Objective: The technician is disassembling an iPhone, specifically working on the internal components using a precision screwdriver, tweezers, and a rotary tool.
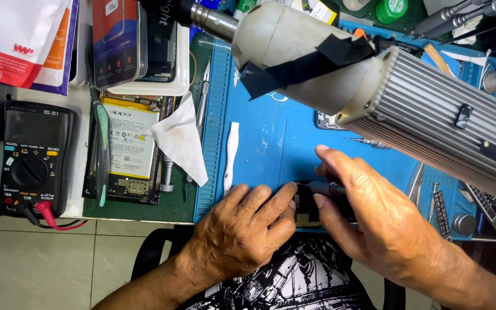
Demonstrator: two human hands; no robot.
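On my screen I see a black multimeter (pixel 34 159) at the left with a red lead (pixel 50 213). Beside it lies an opened phone with its battery (pixel 127 138) and a white tissue (pixel 180 138). A white plastic pry tool (pixel 231 156) rests on the blue mat (pixel 259 143). A ribbed grey lamp housing (pixel 449 126) hangs above.

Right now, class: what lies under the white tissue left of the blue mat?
The white tissue drapes over an opened phone, whose white battery shows beside it. What the tissue covers cannot be seen. Neither left hand nor right hand touches it.
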